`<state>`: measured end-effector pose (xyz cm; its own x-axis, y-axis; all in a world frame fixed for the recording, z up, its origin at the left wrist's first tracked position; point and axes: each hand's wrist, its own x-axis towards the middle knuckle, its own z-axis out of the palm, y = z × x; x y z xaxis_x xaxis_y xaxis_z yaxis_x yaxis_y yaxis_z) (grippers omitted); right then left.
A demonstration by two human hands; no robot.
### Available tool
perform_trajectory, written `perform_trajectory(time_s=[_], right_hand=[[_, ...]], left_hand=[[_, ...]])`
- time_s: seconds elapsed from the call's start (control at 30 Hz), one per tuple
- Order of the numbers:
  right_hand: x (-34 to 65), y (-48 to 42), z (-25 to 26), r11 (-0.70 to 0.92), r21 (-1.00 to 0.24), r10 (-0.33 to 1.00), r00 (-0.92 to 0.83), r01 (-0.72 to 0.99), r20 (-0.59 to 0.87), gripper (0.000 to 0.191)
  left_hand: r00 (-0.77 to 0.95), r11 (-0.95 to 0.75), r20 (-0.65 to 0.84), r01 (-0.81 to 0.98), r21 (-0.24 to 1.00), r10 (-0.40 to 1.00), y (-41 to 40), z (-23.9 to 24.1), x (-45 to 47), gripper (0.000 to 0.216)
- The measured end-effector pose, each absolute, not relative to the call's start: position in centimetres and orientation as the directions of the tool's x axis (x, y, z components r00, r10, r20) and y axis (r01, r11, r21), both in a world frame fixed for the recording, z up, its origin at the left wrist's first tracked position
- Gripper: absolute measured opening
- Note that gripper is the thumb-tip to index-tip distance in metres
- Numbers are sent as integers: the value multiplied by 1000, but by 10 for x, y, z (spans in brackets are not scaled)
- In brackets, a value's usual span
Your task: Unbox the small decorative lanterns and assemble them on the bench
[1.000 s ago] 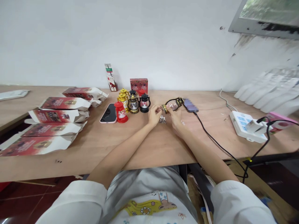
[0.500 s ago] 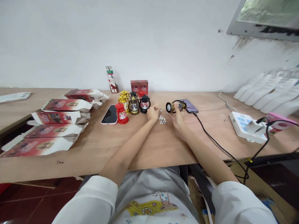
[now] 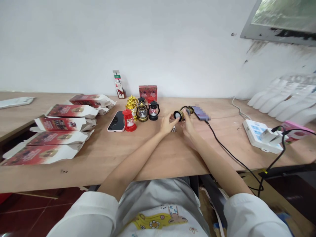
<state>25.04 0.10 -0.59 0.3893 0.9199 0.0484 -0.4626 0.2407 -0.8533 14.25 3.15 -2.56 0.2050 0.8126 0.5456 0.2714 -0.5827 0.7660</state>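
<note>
1. Your right hand (image 3: 189,124) grips the small lantern (image 3: 183,113), tipped on its side above the table (image 3: 158,154).
2. Your left hand (image 3: 168,122) pinches its base at 9 o'clock.
3. Small batteries (image 3: 174,129) lie at the lantern's 6 o'clock.

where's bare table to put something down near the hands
Bare wood lies at the front edge of the table between the flat cartons and the black cable. It is crowded around the small lanterns and phone, where both hands hold a lantern.
</note>
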Motion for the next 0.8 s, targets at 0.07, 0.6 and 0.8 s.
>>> perform_trajectory(time_s=[0.07, 0.6, 0.8], right_hand=[[249, -1, -4, 249, -862, 918, 392, -442, 64, 44], [246, -3, -3, 296, -900, 883, 451, -319, 131, 42], [246, -1, -5, 300, -890, 891, 434, -343, 133, 40]], left_hand=[[217, -567, 525, 248, 786, 823, 32, -26, 143, 26], [199, -523, 485, 276, 806, 852, 35, -28, 143, 23], [172, -493, 463, 356, 794, 870, 33, -26, 142, 17]])
